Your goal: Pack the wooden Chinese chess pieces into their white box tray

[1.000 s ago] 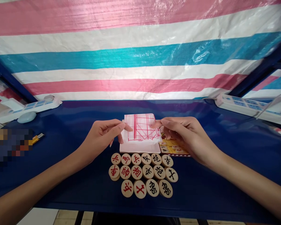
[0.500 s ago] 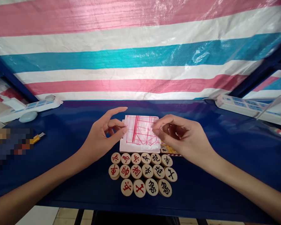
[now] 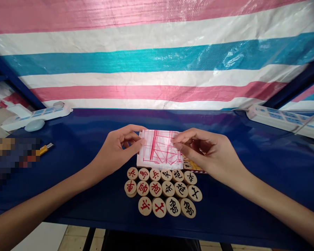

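The left hand (image 3: 117, 150) and right hand (image 3: 204, 153) each pinch an edge of a folded, crinkly clear plastic sheet (image 3: 159, 151) printed with red grid lines, held at the table's centre above a white box. At six o'clock from it lie round, smooth wooden chess discs (image 3: 162, 191) in three rows on the glossy dark-blue table (image 3: 251, 195), backed by a striped woven tarp (image 3: 157, 52). A yellow printed box at the right hand's five o'clock is mostly hidden, and a patch at nine o'clock is blurred out.

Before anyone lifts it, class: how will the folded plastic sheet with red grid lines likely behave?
The folded sheet looks thin and crinkled, so probably floppy and light. Its glossy surface may slip between the left hand and right hand pinching its edges.
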### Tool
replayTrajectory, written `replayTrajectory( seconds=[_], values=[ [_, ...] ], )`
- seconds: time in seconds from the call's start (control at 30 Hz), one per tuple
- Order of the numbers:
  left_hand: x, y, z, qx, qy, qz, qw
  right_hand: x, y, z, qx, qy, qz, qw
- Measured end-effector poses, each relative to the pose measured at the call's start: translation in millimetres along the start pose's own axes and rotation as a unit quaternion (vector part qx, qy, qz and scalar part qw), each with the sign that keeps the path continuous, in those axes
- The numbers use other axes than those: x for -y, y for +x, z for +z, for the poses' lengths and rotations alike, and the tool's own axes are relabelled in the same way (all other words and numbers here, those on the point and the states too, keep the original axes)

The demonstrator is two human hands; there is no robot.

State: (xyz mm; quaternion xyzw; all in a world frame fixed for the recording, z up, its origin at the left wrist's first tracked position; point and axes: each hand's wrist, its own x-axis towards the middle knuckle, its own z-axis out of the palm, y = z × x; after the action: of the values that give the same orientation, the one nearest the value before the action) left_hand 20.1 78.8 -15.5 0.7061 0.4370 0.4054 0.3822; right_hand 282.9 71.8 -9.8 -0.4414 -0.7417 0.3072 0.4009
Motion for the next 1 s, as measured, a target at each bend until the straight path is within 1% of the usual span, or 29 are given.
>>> replayTrajectory(
  seconds=[0.27, 0.43, 0.57, 0.7, 0.8, 1.0],
  values=[
    [1.3, -0.5, 0.5, -0.006, 0.038, 0.003, 0.999, 1.4, 1.6, -1.4, 0.006, -0.018, 0.002, 1.000],
    [-2.1, -0.9, 0.9, -0.003, 0.058, 0.006, 0.998, 1.5, 2.0, -3.4, 0.018, -0.021, 0.015, 1.000],
    [-5.1, -1.1, 0.2, -0.010, 0.095, 0.022, 0.995, 0.8, 3.2, -4.3, 0.021, -0.027, 0.020, 0.999],
    [-5.5, 0.9, -0.2, -0.020, 0.146, 0.038, 0.988, -1.1, 3.5, -4.0, 0.010, -0.068, 0.016, 0.997],
    [-4.2, 2.4, -0.6, -0.030, 0.184, 0.048, 0.981, -2.4, 2.6, -3.0, 0.016, -0.113, 0.014, 0.993],
    [0.5, 5.4, -2.5, -0.045, 0.233, 0.053, 0.970, -3.9, 2.7, -0.6, 0.027, -0.156, -0.005, 0.987]
  ],
)
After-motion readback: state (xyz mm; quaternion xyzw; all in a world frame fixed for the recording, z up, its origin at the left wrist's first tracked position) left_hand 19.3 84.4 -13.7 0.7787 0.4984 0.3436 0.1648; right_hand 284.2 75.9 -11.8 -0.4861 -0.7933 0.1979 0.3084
